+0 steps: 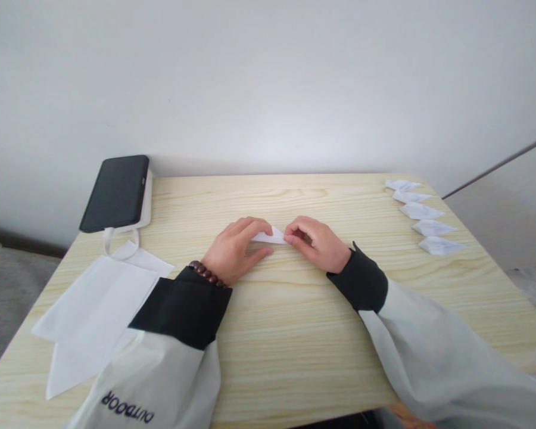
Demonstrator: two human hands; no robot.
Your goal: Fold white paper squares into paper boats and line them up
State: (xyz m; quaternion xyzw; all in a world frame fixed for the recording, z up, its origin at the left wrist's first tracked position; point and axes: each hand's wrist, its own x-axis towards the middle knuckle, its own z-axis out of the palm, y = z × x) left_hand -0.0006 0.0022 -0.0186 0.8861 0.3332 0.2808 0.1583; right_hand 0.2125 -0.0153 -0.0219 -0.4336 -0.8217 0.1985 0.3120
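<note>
A narrow, pointed piece of folded white paper (268, 238) lies on the table between my hands. My left hand (236, 247) curves over its left part, holding it with the fingers along the far side; the thumb is stretched out on the near side. Part of the paper is hidden under those fingers. At the paper's right tip, my right hand (317, 243) is closed, with thumb and forefinger pinching the end. A brown bead bracelet (208, 274) circles my left wrist.
Several folded white paper pieces (440, 245) lie in a column on the right of the wooden table (295, 345). White paper sheets (102, 298) overlap on the left. Behind them, a dark phone-like device (116, 192) rests on a white block with a white cable (120, 255). A wall borders the back.
</note>
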